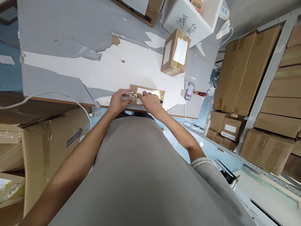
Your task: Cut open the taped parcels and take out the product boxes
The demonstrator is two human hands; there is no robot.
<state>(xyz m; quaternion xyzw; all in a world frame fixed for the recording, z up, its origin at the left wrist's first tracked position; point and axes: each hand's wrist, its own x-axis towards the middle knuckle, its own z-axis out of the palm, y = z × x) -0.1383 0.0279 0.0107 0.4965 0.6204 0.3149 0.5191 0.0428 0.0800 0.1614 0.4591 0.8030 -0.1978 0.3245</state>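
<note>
shirt: plain grey | right sleeve: short | left hand, right hand: bare

The left hand touches the taped end of a small cardboard box; the right hand holds a dark tool over it. A taller carton stands beyond.

A small, flat cardboard box lies on the table, just beside its near edge — long side running left to right, slightly askew. A white label covers much of its top, and shiny, wrinkled tape crosses its left end. A slim tool's dark end shows over the right part — the rest is hidden.
</note>
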